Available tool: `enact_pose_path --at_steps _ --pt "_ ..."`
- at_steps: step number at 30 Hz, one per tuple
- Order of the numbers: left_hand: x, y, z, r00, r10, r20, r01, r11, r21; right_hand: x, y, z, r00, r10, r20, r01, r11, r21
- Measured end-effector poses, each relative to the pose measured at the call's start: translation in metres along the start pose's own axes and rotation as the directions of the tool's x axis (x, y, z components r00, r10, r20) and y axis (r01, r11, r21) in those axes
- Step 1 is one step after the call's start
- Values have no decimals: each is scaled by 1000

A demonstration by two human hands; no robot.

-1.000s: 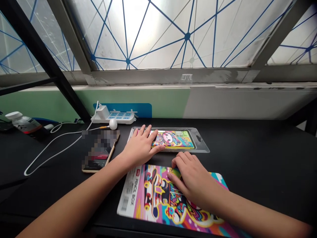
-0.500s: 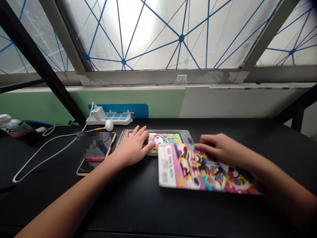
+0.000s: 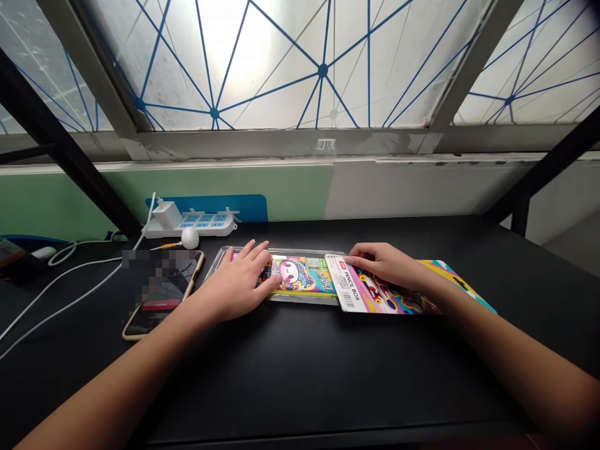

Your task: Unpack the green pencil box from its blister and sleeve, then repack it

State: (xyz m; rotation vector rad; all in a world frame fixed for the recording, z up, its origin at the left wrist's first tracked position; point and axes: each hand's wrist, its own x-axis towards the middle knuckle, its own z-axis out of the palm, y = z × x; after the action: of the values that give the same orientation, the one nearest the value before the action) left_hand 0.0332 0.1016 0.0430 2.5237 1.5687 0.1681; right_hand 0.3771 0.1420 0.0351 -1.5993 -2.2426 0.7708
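Note:
A colourful pencil box (image 3: 304, 275) with a cartoon face lies in a clear plastic tray (image 3: 304, 299) on the black desk. Fingers spread, my left hand (image 3: 241, 282) rests over the left end of the box and tray. A brightly printed backing card (image 3: 352, 289), marked "PENCIL BOX" with a barcode, lies flat or nearly so, its left end over the tray's right end. My right hand (image 3: 387, 262) pinches the card near its top left edge. The right forearm hides part of the card.
Left of the tray lies a phone (image 3: 164, 297) in a tan-edged case. Behind it stand a white power strip (image 3: 206, 223) with a plugged-in charger (image 3: 167, 214) and a round white object (image 3: 190, 237). A white cable (image 3: 60, 284) loops across the left side. Metal posts flank the desk.
My right hand has moved the card down onto the desk and back towards the tray, over its right end. My left hand stays on the pencil box. The view has shifted rightward.

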Motion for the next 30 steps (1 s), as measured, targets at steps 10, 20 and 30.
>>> enact_pose_path --at_steps 10,20,30 --pt "1 -5 4 999 35 -5 -35 999 -8 -1 21 -23 994 112 -6 -112 994 8" --pt "2 -5 4 1000 31 -2 -31 999 17 -6 14 -26 990 70 -120 -75 996 -39" --pt "2 -1 7 999 20 -37 -21 1000 -22 -10 -5 -6 973 76 -217 -85 996 -34"
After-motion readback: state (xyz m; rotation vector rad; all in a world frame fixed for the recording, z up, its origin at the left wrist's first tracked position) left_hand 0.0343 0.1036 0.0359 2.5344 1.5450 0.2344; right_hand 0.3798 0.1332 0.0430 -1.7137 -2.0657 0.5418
